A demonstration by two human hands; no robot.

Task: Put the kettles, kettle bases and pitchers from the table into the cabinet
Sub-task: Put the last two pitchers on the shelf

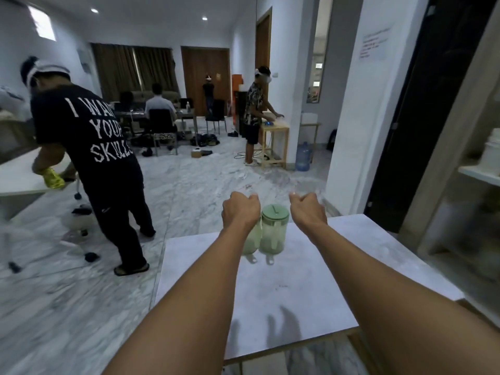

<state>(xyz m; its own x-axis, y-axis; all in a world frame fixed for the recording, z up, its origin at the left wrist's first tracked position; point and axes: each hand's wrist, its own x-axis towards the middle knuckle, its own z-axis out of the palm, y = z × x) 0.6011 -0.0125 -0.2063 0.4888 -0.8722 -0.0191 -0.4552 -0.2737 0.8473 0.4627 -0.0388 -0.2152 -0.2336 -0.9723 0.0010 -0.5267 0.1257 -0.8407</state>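
both forearms cross pale table (297, 280); marble floor (203, 185) beyond.

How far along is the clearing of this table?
Nearly done, it seems: only two green pitchers, one with its lid in view and one half hidden, stand on the table. The left hand and right hand reach toward them, neither gripping yet. Both must still go into the cabinet.
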